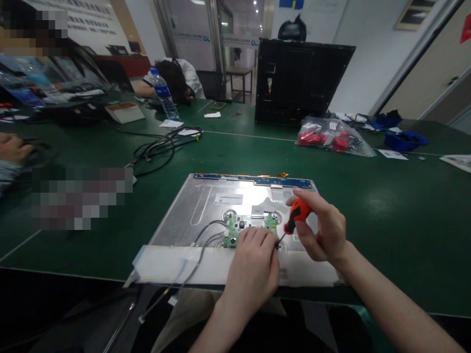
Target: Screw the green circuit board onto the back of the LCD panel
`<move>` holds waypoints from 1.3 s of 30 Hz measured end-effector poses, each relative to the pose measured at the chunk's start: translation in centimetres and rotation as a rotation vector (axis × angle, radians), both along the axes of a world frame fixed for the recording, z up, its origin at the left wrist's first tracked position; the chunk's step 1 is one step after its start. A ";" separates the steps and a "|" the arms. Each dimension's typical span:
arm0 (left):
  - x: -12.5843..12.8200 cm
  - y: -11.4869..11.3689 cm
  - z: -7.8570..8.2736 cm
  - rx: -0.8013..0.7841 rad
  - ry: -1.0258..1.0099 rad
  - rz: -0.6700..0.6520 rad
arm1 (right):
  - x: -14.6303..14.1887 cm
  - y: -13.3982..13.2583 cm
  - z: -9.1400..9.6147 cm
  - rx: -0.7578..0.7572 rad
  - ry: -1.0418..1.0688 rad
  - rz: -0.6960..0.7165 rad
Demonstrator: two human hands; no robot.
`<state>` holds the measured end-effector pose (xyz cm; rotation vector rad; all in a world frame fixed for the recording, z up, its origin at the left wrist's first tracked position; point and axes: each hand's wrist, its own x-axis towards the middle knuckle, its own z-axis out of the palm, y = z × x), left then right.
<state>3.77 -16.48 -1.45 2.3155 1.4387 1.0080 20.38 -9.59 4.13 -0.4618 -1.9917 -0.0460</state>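
Observation:
My right hand (pixel 326 225) grips an orange and black screwdriver (pixel 297 214). Its thin shaft slants down and left to the front right corner of a green circuit board (pixel 232 226). Curled over the front of that board, my left hand (pixel 253 264) has its fingers together near the screwdriver tip; what they pinch, if anything, is hidden. The board sits on the silver back of a flat display panel (pixel 176 223), which lies on the table. A blue circuit strip (pixel 228 179) runs along the panel's far edge. Grey cables (pixel 200 257) lead from the board over the panel's front edge.
On the green table (pixel 397 215), black cables (pixel 162 144) lie coiled at left, near a water bottle (pixel 164 93). A black monitor housing (pixel 301 81) stands behind a plastic bag (pixel 333 137) with red items. A person's hand (pixel 14 147) shows at far left; another person leans on the table.

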 end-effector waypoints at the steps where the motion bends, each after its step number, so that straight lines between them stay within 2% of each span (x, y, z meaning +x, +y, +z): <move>1: 0.0 0.0 0.0 -0.001 -0.004 0.001 | 0.0 0.0 0.0 -0.004 0.000 -0.008; 12: 0.0 0.1 0.1 -0.005 0.003 0.021 | -0.2 0.2 -0.4 0.073 0.060 -0.057; 18: 0.0 -0.1 0.3 -0.011 0.022 0.020 | -0.1 0.3 -0.4 0.025 0.037 -0.004; 25: 0.0 0.0 0.3 0.006 0.029 0.018 | -0.1 0.0 -0.3 0.012 0.000 -0.060; 32: 0.0 0.0 0.3 0.003 0.027 0.007 | -0.1 0.0 -1.1 -0.015 0.087 -0.001; 39: 0.0 0.0 0.2 0.016 0.042 0.023 | -0.2 0.4 -0.9 0.020 0.070 0.027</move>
